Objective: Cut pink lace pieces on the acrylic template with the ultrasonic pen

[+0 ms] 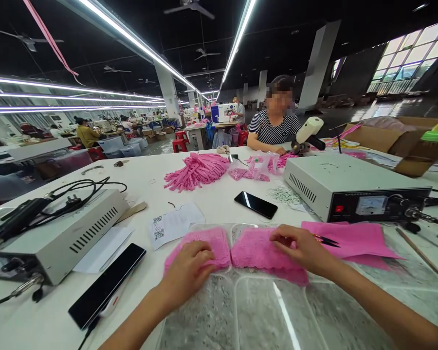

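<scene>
Grip closure cannot be told; pink lace pieces (253, 248) are laid on the bench (149, 167), long axes sideways, outer ends nearer; over them, left hand (190, 265) and right hand (301, 245) are curled.

No words are legible: QR codes (158, 227) mark the white paper (184, 221), and lettering (357, 194) on the right-hand grey unit (350, 170) is tiny.

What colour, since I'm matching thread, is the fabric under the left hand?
Pink; the fabric shows best in the head view.

A black phone (256, 204) lies near a grey metal box (357, 172).
</scene>
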`<state>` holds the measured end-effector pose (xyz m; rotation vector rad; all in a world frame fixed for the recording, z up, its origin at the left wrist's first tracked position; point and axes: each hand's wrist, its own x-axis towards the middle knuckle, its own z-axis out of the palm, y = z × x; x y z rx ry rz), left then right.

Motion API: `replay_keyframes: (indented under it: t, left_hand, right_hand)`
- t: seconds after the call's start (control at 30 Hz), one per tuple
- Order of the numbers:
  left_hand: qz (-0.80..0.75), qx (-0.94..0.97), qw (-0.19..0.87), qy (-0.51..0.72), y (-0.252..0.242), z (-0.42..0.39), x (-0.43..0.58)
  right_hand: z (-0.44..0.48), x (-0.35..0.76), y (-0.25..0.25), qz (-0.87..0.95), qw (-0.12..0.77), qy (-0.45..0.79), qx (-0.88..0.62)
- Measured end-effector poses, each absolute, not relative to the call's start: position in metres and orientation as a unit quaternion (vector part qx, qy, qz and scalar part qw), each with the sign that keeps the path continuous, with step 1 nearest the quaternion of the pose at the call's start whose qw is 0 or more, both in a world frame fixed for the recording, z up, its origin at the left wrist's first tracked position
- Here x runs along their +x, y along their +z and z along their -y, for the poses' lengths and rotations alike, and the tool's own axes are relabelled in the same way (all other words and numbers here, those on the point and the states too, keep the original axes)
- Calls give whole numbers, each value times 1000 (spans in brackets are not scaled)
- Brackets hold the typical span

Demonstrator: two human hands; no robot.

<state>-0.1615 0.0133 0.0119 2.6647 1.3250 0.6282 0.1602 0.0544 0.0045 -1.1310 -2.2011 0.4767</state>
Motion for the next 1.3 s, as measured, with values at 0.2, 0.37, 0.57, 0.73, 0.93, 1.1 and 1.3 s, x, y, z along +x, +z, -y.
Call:
replay_keyframes:
  t: [0.2, 0.37, 0.57, 0.73, 0.93, 1.1, 1.3]
  left_hand:
    - [-391, 908, 69, 132, -3, -38, -89]
    - [-387, 909, 101, 119, 0, -48, -87]
    - [-372, 906, 153, 133, 13, -53, -91]
    - [-375, 900, 145, 165, 22, -56, -89]
    - [-371, 900, 85, 211, 27, -41, -99]
    - [-336, 923, 40, 181, 7, 8, -128]
    - [-324, 937, 14, 130, -8, 61, -153]
  right_hand:
    - [-28, 188, -18, 846, 259, 166, -436]
    - [-37, 191, -23, 849, 262, 184, -420]
    - [-43, 194, -23, 849, 277, 198, -405]
    - [-44, 194, -18, 840, 304, 161, -419]
    - [-29, 193, -3, 838, 355, 78, -407]
    - [5, 174, -16, 878, 345, 54, -327]
    - [39, 148, -34, 909, 318, 67, -262]
